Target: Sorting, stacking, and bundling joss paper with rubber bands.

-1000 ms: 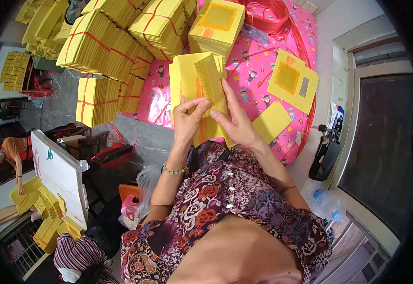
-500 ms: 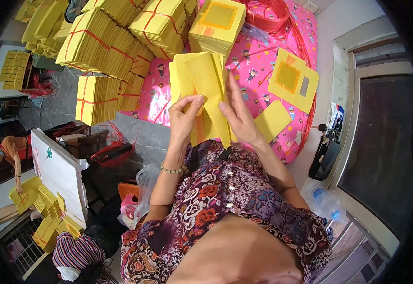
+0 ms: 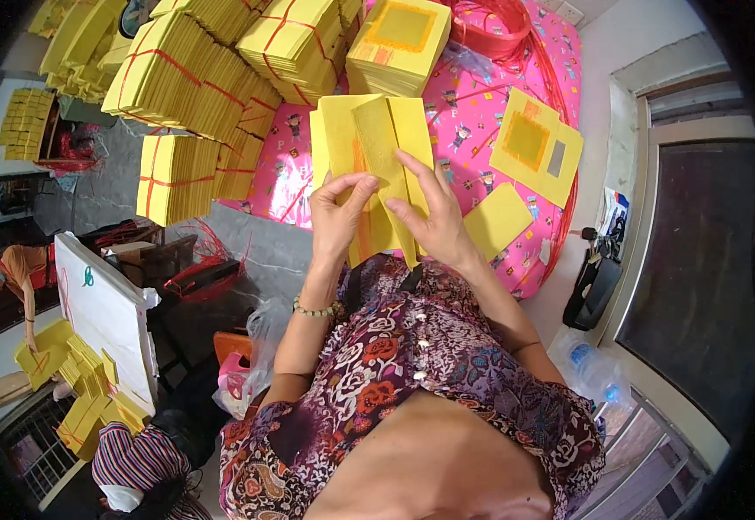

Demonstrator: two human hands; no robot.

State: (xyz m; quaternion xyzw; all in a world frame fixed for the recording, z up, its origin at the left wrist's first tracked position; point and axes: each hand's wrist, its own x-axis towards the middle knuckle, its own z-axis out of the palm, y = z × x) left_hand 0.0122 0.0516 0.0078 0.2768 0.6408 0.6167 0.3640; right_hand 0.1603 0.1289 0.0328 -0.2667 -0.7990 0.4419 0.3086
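Observation:
Just above my lap, a stack of yellow paper sheets is held upright-tilted in front of me, with an orange band of print partly showing. A narrow folded yellow sheet lies slantwise across the top of it. My left hand pinches this folded sheet at its left edge between thumb and fingers. Over the right side of the folded sheet, my right hand rests with fingers stretched out and apart, fingertips touching the paper. The ends of some left fingers are hidden.
Behind stand bundles of yellow paper tied with red string, and an untied stack. Loose yellow sheets lie on the pink patterned cloth at right, near coiled red string. Two people work at lower left beside a white board.
My right hand has moved left from the stack's right edge onto the folded sheet, and the stack's right part now shows. My left hand keeps its pinch in place.

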